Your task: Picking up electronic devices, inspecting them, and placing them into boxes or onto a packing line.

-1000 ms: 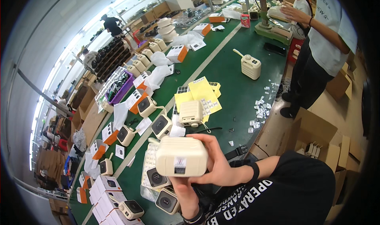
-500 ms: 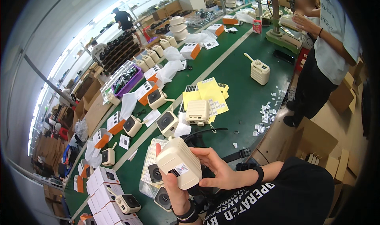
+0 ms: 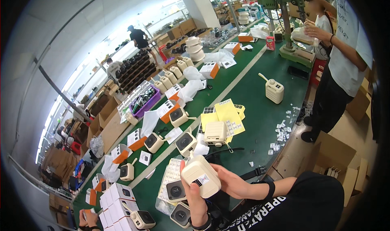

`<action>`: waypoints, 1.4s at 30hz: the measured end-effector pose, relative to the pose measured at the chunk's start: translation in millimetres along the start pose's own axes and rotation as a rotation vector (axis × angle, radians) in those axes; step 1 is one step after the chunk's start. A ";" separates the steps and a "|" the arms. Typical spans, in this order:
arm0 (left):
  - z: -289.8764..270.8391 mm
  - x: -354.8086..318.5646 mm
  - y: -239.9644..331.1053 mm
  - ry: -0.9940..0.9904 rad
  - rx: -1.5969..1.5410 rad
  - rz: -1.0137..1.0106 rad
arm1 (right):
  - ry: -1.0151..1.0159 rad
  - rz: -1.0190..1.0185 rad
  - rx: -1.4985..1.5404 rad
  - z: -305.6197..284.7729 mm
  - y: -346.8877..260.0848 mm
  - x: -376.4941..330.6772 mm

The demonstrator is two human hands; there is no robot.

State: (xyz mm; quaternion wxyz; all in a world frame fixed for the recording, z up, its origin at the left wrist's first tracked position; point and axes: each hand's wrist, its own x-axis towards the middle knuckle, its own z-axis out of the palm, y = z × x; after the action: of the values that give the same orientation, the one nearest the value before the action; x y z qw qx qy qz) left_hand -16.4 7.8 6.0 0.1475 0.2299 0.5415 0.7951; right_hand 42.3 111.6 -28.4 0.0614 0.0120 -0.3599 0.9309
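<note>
Between my hands is a cream portable speaker [image 3: 196,172], its flat back with a small white label turned up toward me. My left hand [image 3: 198,200] grips it from the near left side, thumb on the back panel beside the label. At the right side, my right hand [image 3: 235,183] wraps its ribbed edge, with its fingertips partly hidden behind it. Just under it lie two more speakers, a black-fronted speaker [image 3: 176,190] on a clear plastic bag and another speaker [image 3: 180,215] nearer me. Beyond them another cream speaker [image 3: 215,133] sits by yellow sticker sheets [image 3: 229,114].
White boxes [image 3: 115,202] are stacked at the lower left, near another person's hands [image 3: 88,219]. Speakers and orange-white boxes [image 3: 168,110] line the green table [image 3: 256,88]. Scraps [image 3: 280,135] lie near its right edge. A person [image 3: 345,64] stands by a green drill press [image 3: 287,28].
My view has swung, so the scene sits farther right and lower. The speaker stays between my hands, label up. Another person's hands have appeared at the lower left.
</note>
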 end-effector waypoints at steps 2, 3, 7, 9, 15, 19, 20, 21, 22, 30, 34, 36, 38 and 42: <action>-1.8 3.2 -0.4 -0.021 0.009 0.004 | -0.011 0.115 0.093 -1.0 -0.1 3.0; -2.4 5.1 -0.8 -0.035 0.017 0.005 | -0.021 0.237 0.187 -2.0 -0.2 4.4; -7.1 15.7 -3.1 -0.055 0.007 0.007 | -0.072 0.270 0.199 -5.4 -4.6 17.2; -14.8 15.1 -9.5 -0.048 0.323 0.089 | -0.084 0.329 0.282 -5.3 -11.1 16.0; -0.1 13.9 32.0 0.005 0.866 0.391 | -0.042 0.255 0.132 -59.0 -36.1 31.5; 12.1 62.5 62.2 -0.092 0.791 0.537 | 0.220 0.004 -0.474 -69.0 -135.6 101.9; 11.6 66.4 60.5 -0.113 0.770 0.528 | 0.225 -0.083 -0.701 -55.5 -163.3 121.8; 13.5 69.9 57.4 -0.158 0.743 0.526 | 0.319 -0.179 -0.885 -84.6 -172.0 160.2; 14.1 76.8 53.5 -0.188 0.718 0.517 | 0.405 -0.195 -0.984 -91.2 -184.3 186.8; 11.7 111.5 28.5 -0.301 0.585 0.424 | 0.753 -0.345 -1.801 -191.0 -165.2 365.7; -5.3 118.8 24.0 -0.293 0.555 0.375 | 1.189 -0.433 -1.987 -237.0 -155.1 380.9; -15.0 122.5 20.7 -0.275 0.543 0.345 | 1.059 -0.609 -2.026 -230.1 -147.7 387.7; -24.4 127.8 19.0 -0.251 0.529 0.329 | 0.740 -0.907 -1.985 -197.2 -137.6 387.7; -9.7 134.8 13.5 -0.345 0.466 0.294 | 0.386 -0.586 -1.842 -191.5 -111.3 384.0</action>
State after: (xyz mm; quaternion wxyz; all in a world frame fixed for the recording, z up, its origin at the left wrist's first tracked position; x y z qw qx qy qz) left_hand -136.0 60.3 43.3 0.0641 0.4647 0.6369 0.6118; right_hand -320.9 362.3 -70.3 0.3328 -0.1038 -0.9109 0.2207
